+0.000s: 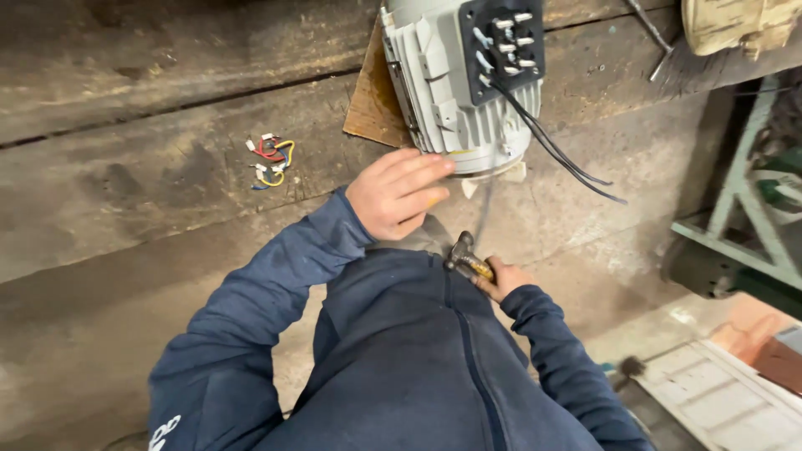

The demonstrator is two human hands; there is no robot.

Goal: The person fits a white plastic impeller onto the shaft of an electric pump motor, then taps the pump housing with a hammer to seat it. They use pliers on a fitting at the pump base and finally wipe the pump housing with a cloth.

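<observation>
A grey finned electric motor (455,83) lies on a worn wooden bench (150,175), its black terminal block (501,42) facing up with two black wires (560,154) trailing to the right. My left hand (397,194) is curled against the motor's near end, fingers closed around something I cannot make out. Lower and close to my jacket, my right hand (499,278) grips a small hammer (464,255) by its yellowish handle, head pointing left. A thin rod or shaft (484,213) runs down from the motor's end toward the hammer.
A bundle of short red, yellow and blue wires (271,160) lies on the bench to the left. A cardboard piece (368,108) sits under the motor. A green metal frame (743,209) stands at right, pale boards (727,392) at lower right, and a cloth glove (739,25) at top right.
</observation>
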